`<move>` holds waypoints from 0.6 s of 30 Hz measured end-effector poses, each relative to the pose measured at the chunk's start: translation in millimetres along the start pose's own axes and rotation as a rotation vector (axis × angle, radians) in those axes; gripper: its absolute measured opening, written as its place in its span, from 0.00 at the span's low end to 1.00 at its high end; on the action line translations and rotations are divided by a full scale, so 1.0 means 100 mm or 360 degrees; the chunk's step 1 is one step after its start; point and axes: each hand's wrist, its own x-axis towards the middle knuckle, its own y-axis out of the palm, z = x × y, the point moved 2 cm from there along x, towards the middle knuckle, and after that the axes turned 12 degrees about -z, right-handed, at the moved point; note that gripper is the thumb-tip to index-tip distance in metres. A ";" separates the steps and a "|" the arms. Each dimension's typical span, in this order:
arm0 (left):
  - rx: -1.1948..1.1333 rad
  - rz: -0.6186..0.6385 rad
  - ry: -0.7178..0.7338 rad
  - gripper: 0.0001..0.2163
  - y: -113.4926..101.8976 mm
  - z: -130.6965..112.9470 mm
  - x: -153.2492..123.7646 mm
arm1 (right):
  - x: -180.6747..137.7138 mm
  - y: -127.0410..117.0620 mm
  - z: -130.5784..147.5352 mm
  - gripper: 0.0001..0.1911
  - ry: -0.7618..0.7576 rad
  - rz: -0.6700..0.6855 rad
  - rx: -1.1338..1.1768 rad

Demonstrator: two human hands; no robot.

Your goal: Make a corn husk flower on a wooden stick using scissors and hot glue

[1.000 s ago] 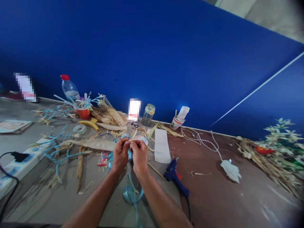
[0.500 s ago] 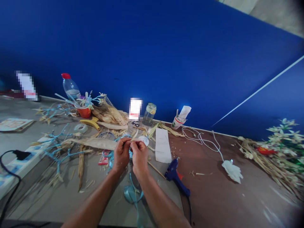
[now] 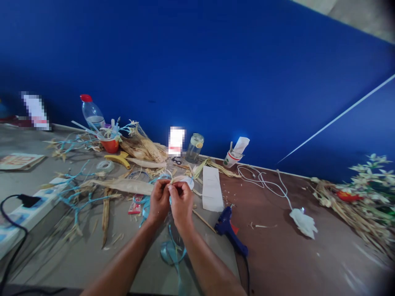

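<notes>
My left hand [image 3: 159, 200] and my right hand [image 3: 181, 201] meet fingertip to fingertip above the middle of the table, both closed in a pinch. A thin pale husk strip [image 3: 171, 176] sticks up and curls from between their fingertips; its lower part is hidden by the fingers. Below the hands lies a roll of light blue ribbon [image 3: 168, 251], with a strand rising toward them. A long dried corn husk [image 3: 129, 186] lies left of my left hand, near a small red packet [image 3: 135, 205]. Right of my right hand is a folded white paper [image 3: 212, 189].
A blue glue gun [image 3: 230, 232] lies on the right, its cord running forward. Blue-wrapped stems [image 3: 75, 201] and a white power strip [image 3: 31, 213] are left. Behind stand a red cup [image 3: 109, 144], a bottle [image 3: 92, 115] and a glass jar [image 3: 194, 149].
The hands stay together in nearly the same place. The pale strip now shows more above the fingertips, curling upward. The view has shifted very slightly.
</notes>
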 end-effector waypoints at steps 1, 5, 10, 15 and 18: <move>-0.0011 0.0041 -0.0032 0.09 0.01 0.00 0.01 | 0.01 -0.01 0.00 0.05 -0.0056 -0.0009 -0.0041; 0.0000 0.0146 -0.0103 0.11 0.04 -0.03 0.06 | 0.04 -0.05 0.01 0.04 -0.0272 -0.0015 -0.0172; 0.0012 0.0182 -0.0155 0.12 0.04 0.00 0.11 | 0.17 -0.12 0.04 0.05 -0.0165 0.0125 -0.0141; -0.0141 0.0299 -0.0311 0.15 0.04 0.08 0.10 | 0.43 -0.32 0.12 0.12 0.0329 0.0168 0.0130; -0.0173 0.0367 -0.0318 0.14 0.05 0.10 0.09 | 0.47 -0.36 0.22 0.11 0.0380 0.0426 0.0155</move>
